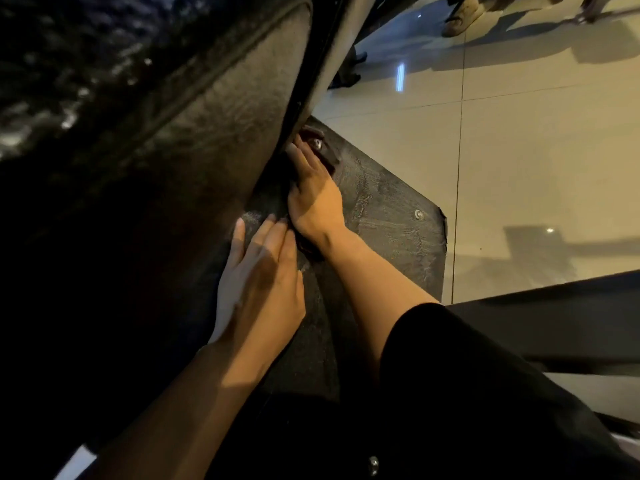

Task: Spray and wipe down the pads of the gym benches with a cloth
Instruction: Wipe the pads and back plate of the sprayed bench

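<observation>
A big black bench pad (180, 140) fills the left of the head view, its surface speckled with wet drops at the upper left. Beside it lies a black scuffed base panel (391, 216) with bolts. A dark cloth (328, 154) lies on this panel at the pad's edge. My right hand (313, 194) presses flat on the cloth, fingers straight and pointing into the gap under the pad. More of the cloth shows below that wrist. My left hand (258, 275) rests flat on the panel just behind, fingers straight, touching the right wrist. No spray bottle is in view.
A glossy beige tiled floor (536, 150) spreads to the right. A black frame bar (554, 327) crosses at lower right. A person's shoes (462, 17) stand at the top right. My black sleeve (467, 393) covers the lower middle.
</observation>
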Demonstrator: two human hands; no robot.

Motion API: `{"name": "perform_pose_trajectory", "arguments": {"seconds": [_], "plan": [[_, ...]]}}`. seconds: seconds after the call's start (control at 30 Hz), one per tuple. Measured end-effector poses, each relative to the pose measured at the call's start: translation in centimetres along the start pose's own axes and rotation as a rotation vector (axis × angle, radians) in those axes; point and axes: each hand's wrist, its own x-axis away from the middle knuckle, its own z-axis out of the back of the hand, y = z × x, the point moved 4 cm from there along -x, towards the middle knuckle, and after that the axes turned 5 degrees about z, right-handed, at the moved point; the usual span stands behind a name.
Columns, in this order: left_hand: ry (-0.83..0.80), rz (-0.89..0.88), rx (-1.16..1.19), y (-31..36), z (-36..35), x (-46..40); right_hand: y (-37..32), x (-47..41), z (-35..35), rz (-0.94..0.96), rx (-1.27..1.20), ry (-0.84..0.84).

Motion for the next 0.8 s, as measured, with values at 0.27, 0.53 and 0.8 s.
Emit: {"name": "perform_pose_trajectory", "arguments": {"seconds": [0.27, 0.53, 0.8], "plan": [[-0.059, -0.074, -0.1, -1.0, 1.4, 4.9, -4.7, 6.1, -1.1, 0.103, -0.027, -0.147], [-0.091, -0.135, -0.113, -1.9, 2.4, 11.3, -7.9, 12.1, -0.1, 0.168, -0.028, -0.265], [-0.014, -0.125, -0.095, -3.3, 3.8, 15.0, -0.4, 12.6, 2.7, -0.372, 0.136, -0.02]]}}
